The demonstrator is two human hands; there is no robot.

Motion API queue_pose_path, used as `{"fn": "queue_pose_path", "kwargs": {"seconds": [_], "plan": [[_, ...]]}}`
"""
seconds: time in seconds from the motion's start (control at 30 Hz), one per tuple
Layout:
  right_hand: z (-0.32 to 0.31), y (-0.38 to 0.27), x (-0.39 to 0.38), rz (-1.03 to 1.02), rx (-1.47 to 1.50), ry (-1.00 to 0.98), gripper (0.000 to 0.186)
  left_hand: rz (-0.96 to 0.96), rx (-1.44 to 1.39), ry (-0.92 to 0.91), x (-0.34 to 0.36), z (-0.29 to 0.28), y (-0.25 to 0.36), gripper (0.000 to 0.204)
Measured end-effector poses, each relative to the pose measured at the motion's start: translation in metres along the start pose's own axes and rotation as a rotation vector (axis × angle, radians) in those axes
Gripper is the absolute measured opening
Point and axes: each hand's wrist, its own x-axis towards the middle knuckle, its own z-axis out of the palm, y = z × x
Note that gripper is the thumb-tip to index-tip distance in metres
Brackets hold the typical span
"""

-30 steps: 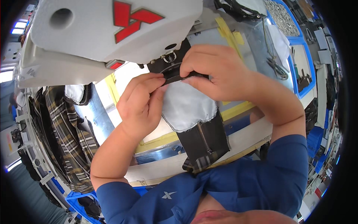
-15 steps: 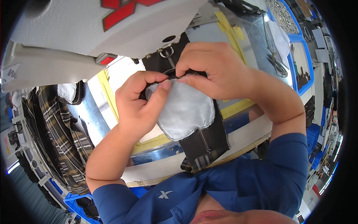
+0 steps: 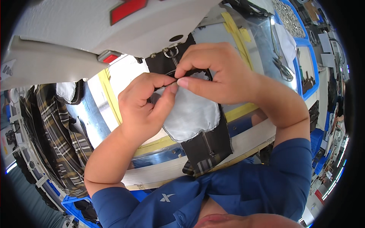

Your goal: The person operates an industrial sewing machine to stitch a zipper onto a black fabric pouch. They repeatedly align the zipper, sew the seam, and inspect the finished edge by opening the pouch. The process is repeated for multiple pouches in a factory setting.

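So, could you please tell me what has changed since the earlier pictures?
The left hand and right hand have drawn together; more of the pale fabric shows. Both still pinch at its upper edge. The plaid cloth remains at left.

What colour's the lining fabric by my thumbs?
Lining fabric: pale silvery grey, best in the head view.

White machine (image 3: 114, 41): 1. Relative to machine: hands (image 3: 142, 102) (image 3: 224, 74), below, 2; grey fabric pieces (image 3: 194, 114) (image 3: 66, 91), below, 2; D-ring (image 3: 176, 51), just beside, 1; blue trays (image 3: 316, 74) (image 3: 300, 18), right, 2.
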Motion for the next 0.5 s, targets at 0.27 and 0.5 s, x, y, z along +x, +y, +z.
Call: {"fn": "queue_pose_path", "kwargs": {"seconds": [0.27,0.5], "plan": [[-0.006,-0.006,0.0,0.131,0.063,-0.061,0.014,-0.198,-0.146,-0.08,0.001,-0.005,0.003,0.01],[-0.01,-0.007,0.004,0.392,0.27,-0.121,0.016,-0.501,-0.369,-0.121,0.002,-0.008,0.007,0.011]]}}
